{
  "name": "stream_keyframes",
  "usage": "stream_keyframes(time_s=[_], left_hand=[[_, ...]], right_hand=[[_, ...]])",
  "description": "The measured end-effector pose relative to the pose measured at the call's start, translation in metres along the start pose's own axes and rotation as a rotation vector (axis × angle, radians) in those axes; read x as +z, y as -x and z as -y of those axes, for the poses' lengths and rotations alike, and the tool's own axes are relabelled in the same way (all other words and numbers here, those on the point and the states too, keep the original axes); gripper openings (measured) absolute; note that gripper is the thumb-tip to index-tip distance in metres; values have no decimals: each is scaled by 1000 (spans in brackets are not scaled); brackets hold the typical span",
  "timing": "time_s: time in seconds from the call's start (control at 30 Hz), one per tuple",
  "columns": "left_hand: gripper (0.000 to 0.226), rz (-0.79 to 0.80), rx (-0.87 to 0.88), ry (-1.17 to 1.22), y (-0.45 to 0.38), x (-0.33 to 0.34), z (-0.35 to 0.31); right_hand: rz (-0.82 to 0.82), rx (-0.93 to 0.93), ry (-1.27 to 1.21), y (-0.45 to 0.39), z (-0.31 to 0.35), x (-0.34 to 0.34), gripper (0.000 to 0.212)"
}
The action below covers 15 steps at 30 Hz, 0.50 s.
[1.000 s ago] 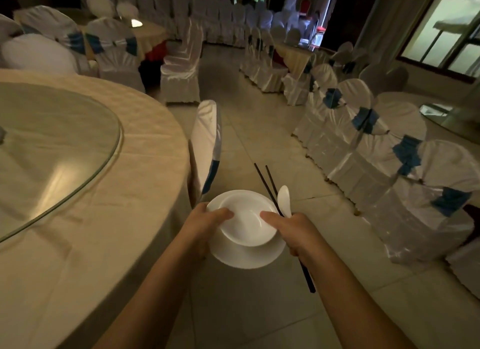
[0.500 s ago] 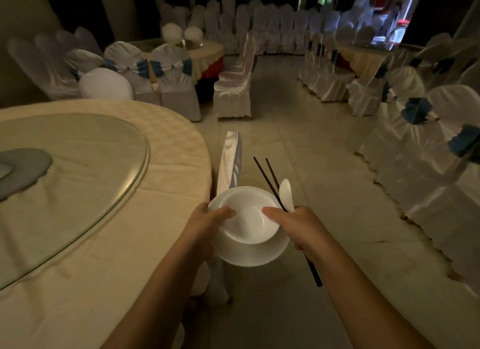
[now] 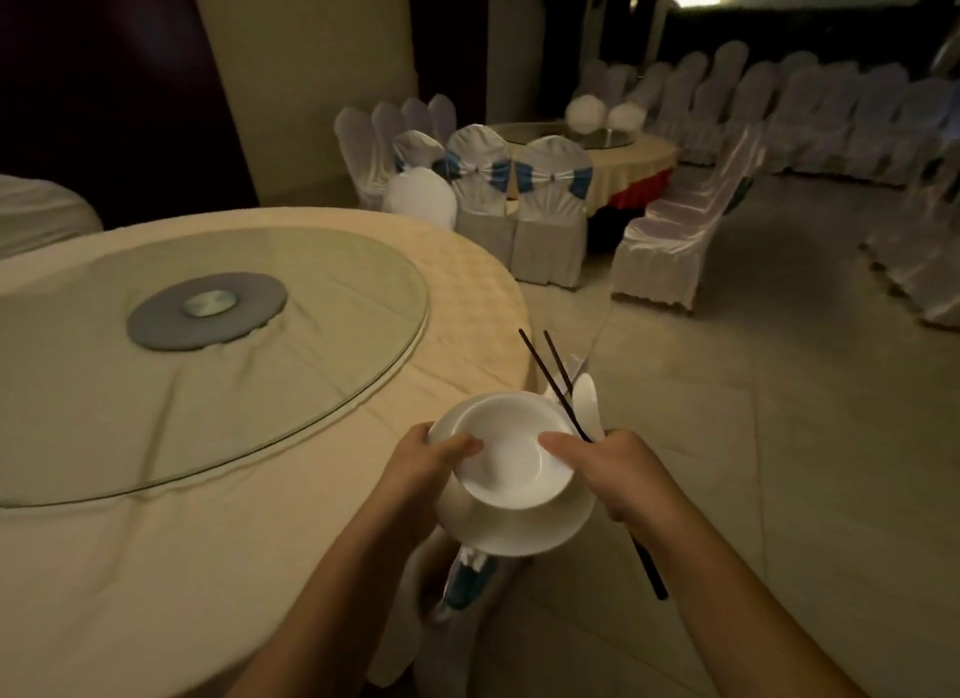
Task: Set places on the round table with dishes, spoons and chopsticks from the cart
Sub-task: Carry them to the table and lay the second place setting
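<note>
Fingers: left hand (image 3: 415, 463) curls on the dishes' left rim, thumb over the bowl's edge; right hand (image 3: 618, 471) grips the right rim, chopsticks and spoon together.
Round table (image 3: 457, 302): left of the dishes, cream cloth, glass turntable (image 3: 311, 365).
Plate (image 3: 524, 531): carried just off the table's edge.
Bowl (image 3: 511, 450): stacked on the plate.
Chopsticks (image 3: 550, 380): black, pointing forward.
Spoon (image 3: 587, 404): white, beside them.

Glossy white ceramic bowl (image 3: 511, 456); clear glass turntable (image 3: 311, 344); matt cream cloth on table (image 3: 156, 593)
</note>
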<state>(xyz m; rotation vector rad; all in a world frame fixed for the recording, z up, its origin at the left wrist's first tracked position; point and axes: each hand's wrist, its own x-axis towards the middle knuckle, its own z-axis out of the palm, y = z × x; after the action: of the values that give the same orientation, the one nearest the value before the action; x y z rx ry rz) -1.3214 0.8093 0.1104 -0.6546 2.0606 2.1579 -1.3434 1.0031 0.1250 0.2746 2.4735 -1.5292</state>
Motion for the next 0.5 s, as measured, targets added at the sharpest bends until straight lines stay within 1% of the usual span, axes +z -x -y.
stream_keyframes(time_s=[0.1,0.2,0.23,0.37,0.5], left_hand=[[50,-49,21,94,-36,-4,-8],[48,-85,21,164,-74,-2,-18],[47,-90,19,193,-83,0,-22],[42,-124,48,292,-119,-1,-35],[38,-260,45,358,-143,-20,-35]], right_hand=[[44,-59,67,-44,20,7,57],[75,-90,115,-86,43,10,72],[86,-95,155,-98,51,9,74],[111,-148,273,-149,85,15,57],[260,-182,337,-186,106,44,47]])
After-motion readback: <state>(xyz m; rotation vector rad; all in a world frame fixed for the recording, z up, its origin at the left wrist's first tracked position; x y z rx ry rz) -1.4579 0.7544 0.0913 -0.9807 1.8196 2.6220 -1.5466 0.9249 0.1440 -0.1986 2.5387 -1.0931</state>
